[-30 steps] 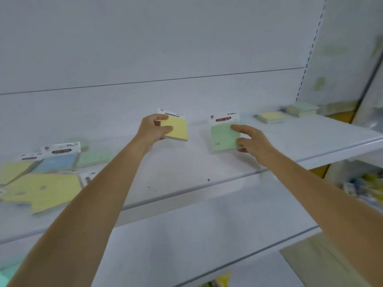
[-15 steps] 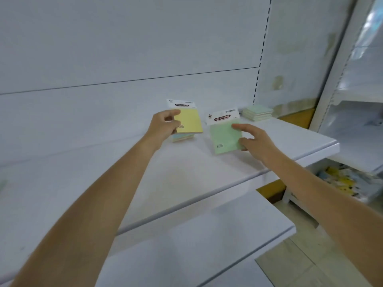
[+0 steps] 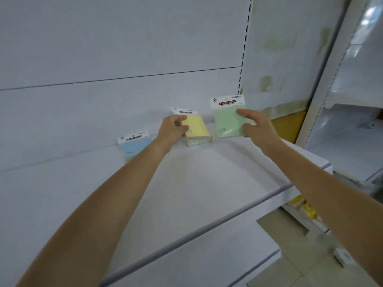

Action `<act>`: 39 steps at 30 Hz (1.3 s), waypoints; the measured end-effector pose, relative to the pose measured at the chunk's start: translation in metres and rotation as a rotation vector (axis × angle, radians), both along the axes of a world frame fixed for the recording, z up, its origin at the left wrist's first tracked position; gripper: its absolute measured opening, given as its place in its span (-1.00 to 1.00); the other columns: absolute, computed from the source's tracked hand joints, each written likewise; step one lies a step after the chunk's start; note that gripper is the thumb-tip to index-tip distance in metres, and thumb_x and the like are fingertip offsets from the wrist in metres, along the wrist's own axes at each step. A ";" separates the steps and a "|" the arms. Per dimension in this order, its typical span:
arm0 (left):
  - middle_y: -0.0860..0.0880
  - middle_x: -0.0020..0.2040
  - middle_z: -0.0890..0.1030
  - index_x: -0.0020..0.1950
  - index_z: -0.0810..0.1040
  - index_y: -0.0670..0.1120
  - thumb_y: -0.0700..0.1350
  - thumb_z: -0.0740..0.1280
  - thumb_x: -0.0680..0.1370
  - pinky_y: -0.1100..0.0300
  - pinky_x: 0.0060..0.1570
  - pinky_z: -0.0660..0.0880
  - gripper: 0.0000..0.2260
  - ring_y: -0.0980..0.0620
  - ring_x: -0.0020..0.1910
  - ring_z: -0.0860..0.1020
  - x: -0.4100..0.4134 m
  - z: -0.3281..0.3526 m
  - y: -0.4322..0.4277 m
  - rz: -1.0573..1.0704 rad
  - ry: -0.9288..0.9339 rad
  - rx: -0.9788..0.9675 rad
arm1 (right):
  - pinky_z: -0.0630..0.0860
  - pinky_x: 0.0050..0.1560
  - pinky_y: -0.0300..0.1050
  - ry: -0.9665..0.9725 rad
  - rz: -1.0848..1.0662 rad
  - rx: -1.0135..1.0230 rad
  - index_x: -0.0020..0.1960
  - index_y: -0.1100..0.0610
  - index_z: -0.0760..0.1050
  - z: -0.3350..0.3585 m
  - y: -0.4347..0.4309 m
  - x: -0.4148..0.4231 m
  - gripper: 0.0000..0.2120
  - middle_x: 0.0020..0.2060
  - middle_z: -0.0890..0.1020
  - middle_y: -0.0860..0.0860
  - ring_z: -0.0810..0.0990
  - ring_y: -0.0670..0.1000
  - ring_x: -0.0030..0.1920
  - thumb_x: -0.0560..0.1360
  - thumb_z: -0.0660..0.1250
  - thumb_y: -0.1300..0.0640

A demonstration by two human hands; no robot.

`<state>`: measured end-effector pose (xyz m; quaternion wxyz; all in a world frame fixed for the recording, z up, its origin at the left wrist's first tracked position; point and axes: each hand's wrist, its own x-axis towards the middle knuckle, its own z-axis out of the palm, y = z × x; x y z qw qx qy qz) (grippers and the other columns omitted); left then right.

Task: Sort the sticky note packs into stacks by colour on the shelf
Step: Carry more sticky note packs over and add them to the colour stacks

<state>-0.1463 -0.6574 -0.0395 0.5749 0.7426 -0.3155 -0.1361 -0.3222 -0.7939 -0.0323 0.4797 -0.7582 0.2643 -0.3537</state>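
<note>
Now a yellow pack [image 3: 196, 127] is held by the left grip [image 3: 173, 129], which is closed on the pack's left edge with the thumb laid over the top face. Directly under that grip's pack a short stack [image 3: 199, 141] of packs is seen on the shelf [image 3: 207, 183], with mixed pale colours along its edges. The yellow pack is laid flat on the stack or just above it; contact cannot be told.

A green pack [image 3: 227, 121] is held by the right grip [image 3: 255, 126], pinched at its right edge, thumb on the front face and fingers behind. It is tilted up, with the white header card on top. Its lower edge is close over the shelf, just right of the stack. Whether it touches the shelf cannot be told.

Left of the left grip, a blue pack [image 3: 132, 147] is seen at the back of the shelf by the back panel [image 3: 103, 48], with its lower part hidden by the left forearm. Below both forearms a lower shelf [image 3: 186, 255] is seen, and floor [image 3: 279, 266] shows under the right forearm.
</note>
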 end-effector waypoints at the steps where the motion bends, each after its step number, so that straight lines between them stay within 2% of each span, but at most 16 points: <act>1: 0.00 -0.34 0.35 0.22 0.48 -0.24 -0.36 0.30 0.48 0.21 -0.16 0.50 -0.69 0.03 -0.34 0.46 0.001 -0.002 -0.007 0.026 -0.007 0.013 | 0.48 -0.13 -0.22 -0.002 0.021 -0.007 0.28 0.11 0.43 0.001 -0.009 0.004 -0.55 0.17 0.41 -0.04 0.43 0.01 -0.06 0.48 0.08 0.42; 4: -0.06 -0.22 0.49 0.14 0.54 -0.20 -0.28 0.31 0.47 0.11 0.02 0.46 -0.75 -0.22 -0.02 0.56 0.002 -0.010 -0.025 0.155 -0.059 0.072 | 0.49 -0.06 -0.13 -0.011 0.083 -0.036 0.28 0.10 0.43 0.004 -0.035 0.016 -0.54 0.17 0.42 -0.03 0.46 0.02 -0.07 0.47 0.09 0.42; 5: -0.13 -0.10 0.55 0.13 0.56 -0.19 -0.26 0.28 0.48 0.10 0.10 0.44 -0.77 -0.22 0.10 0.55 0.000 -0.013 -0.029 0.206 -0.090 0.115 | 0.48 -0.03 -0.08 -0.016 0.098 -0.048 0.27 0.09 0.44 0.004 -0.043 0.018 -0.54 0.16 0.43 -0.04 0.46 0.03 -0.07 0.47 0.09 0.42; 7: -0.22 0.14 0.58 0.14 0.57 -0.21 -0.21 0.22 0.53 0.10 0.20 0.38 -0.76 -0.18 0.21 0.49 -0.010 -0.018 -0.037 0.295 -0.169 0.184 | 0.48 -0.03 -0.07 -0.031 0.124 -0.066 0.27 0.08 0.44 0.005 -0.059 0.022 -0.55 0.14 0.42 -0.06 0.46 0.05 -0.10 0.47 0.09 0.41; 11: -0.28 0.19 0.54 0.12 0.59 -0.15 -0.11 0.20 0.52 0.10 0.25 0.31 -0.73 -0.19 0.29 0.38 -0.020 -0.026 -0.042 0.375 -0.311 0.305 | 0.46 -0.24 -0.35 -0.089 0.145 -0.041 0.27 0.06 0.44 0.004 -0.086 0.026 -0.55 0.14 0.43 -0.09 0.48 -0.05 -0.22 0.48 0.09 0.39; 13: -0.25 0.22 0.53 0.13 0.58 -0.10 0.07 0.20 0.39 0.09 0.30 0.34 -0.59 -0.17 0.28 0.42 -0.021 -0.027 -0.039 0.333 -0.258 0.357 | 0.46 -0.28 -0.39 -0.121 0.149 -0.005 0.28 0.08 0.44 0.003 -0.096 0.030 -0.55 0.13 0.44 -0.08 0.49 -0.07 -0.18 0.48 0.09 0.39; 15: -0.23 0.27 0.49 0.19 0.55 -0.08 0.16 0.17 0.30 0.06 0.34 0.33 -0.44 -0.16 0.29 0.43 -0.023 -0.026 -0.038 0.307 -0.252 0.412 | 0.45 -0.27 -0.38 -0.150 0.150 0.019 0.28 0.12 0.43 0.004 -0.104 0.035 -0.56 0.11 0.45 -0.05 0.47 -0.09 -0.23 0.48 0.08 0.40; 18: -0.25 0.28 0.48 0.23 0.52 -0.11 0.20 0.18 0.31 0.06 0.33 0.33 -0.40 -0.18 0.29 0.42 -0.022 -0.027 -0.038 0.300 -0.272 0.449 | 0.44 -0.16 -0.34 -0.157 0.137 0.012 0.29 0.14 0.43 0.010 -0.117 0.044 -0.57 0.22 0.49 0.07 0.48 -0.05 -0.15 0.48 0.08 0.38; 20: -0.24 0.30 0.43 0.25 0.49 -0.09 0.18 0.23 0.40 0.06 0.34 0.29 -0.48 -0.18 0.33 0.36 -0.026 -0.027 -0.040 0.317 -0.303 0.488 | 0.42 -0.09 -0.25 -0.145 0.109 0.004 0.30 0.14 0.42 0.011 -0.126 0.046 -0.57 0.29 0.47 0.12 0.47 -0.04 -0.10 0.48 0.08 0.36; 23: -0.18 0.33 0.34 0.27 0.47 -0.10 0.00 0.22 0.55 0.07 0.29 0.26 -0.66 -0.16 0.33 0.28 -0.038 -0.024 -0.048 0.379 -0.577 0.494 | 0.42 0.12 -0.15 -0.080 0.061 -0.033 0.34 0.15 0.39 0.001 -0.135 0.045 -0.58 0.33 0.45 0.11 0.49 0.02 0.10 0.51 0.05 0.32; 25: -0.14 0.31 0.40 0.25 0.48 -0.13 -0.02 0.20 0.55 0.13 0.28 0.26 -0.67 -0.14 0.31 0.33 -0.056 -0.018 -0.057 0.278 -0.780 0.416 | 0.39 0.24 -0.10 -0.019 0.064 -0.071 0.35 0.17 0.36 -0.003 -0.138 0.045 -0.59 0.35 0.43 0.11 0.46 0.11 0.25 0.53 0.04 0.30; 28: -0.09 0.30 0.48 0.26 0.48 -0.12 0.07 0.11 0.54 0.22 0.30 0.22 -0.59 -0.08 0.32 0.38 -0.083 -0.020 -0.077 -0.038 -0.873 0.461 | 0.35 0.20 -0.18 0.086 0.088 -0.151 0.38 0.16 0.33 -0.005 -0.138 0.045 -0.59 0.37 0.40 0.10 0.43 0.12 0.30 0.56 0.03 0.27; 32: 0.00 0.28 0.52 0.25 0.48 -0.07 0.24 -0.01 0.43 0.27 0.29 0.26 -0.42 0.02 0.30 0.41 -0.095 -0.034 -0.086 -0.261 -0.852 0.556 | 0.30 0.29 -0.14 0.167 0.065 -0.321 0.36 0.20 0.34 -0.011 -0.137 0.043 -0.60 0.37 0.39 0.14 0.39 0.12 0.33 0.55 0.04 0.27; 35: -0.01 0.29 0.52 0.26 0.49 -0.07 0.25 0.06 0.43 0.35 0.28 0.21 -0.42 0.04 0.29 0.43 -0.091 -0.037 -0.079 -0.287 -0.783 0.524 | 0.32 0.27 -0.10 0.183 0.036 -0.431 0.30 0.22 0.39 -0.016 -0.141 0.045 -0.64 0.33 0.39 0.18 0.42 0.16 0.27 0.53 0.07 0.29; 37: 0.01 0.34 0.48 0.29 0.47 -0.05 0.20 0.16 0.45 0.37 0.31 0.18 -0.48 0.08 0.34 0.39 -0.091 -0.037 -0.076 -0.303 -0.736 0.525 | 0.34 0.26 -0.05 0.227 0.024 -0.471 0.25 0.23 0.43 -0.021 -0.144 0.046 -0.67 0.30 0.40 0.20 0.44 0.20 0.23 0.53 0.07 0.29; 39: 0.04 0.38 0.43 0.32 0.44 -0.01 0.16 0.18 0.44 0.36 0.34 0.15 -0.50 0.11 0.37 0.34 -0.090 -0.037 -0.075 -0.318 -0.714 0.551 | 0.34 0.25 -0.04 0.267 0.028 -0.478 0.22 0.23 0.46 -0.025 -0.148 0.046 -0.68 0.28 0.43 0.20 0.44 0.22 0.22 0.55 0.06 0.28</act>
